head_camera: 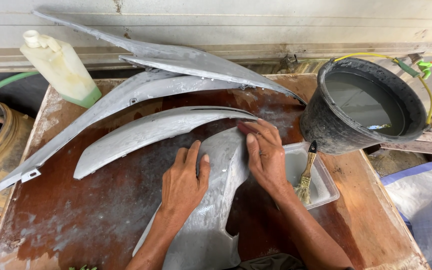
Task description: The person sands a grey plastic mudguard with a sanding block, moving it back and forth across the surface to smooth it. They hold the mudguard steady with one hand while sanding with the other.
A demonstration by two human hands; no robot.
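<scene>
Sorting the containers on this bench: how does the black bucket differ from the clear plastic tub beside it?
The black bucket is round, deep and dark; the clear plastic tub is rectangular, shallow and see-through. The bucket stands at the table's far right corner, while the tub lies nearer, beside the right hand. A paintbrush leans in the tub; none shows in the bucket. Both hold cloudy grey water.
</scene>
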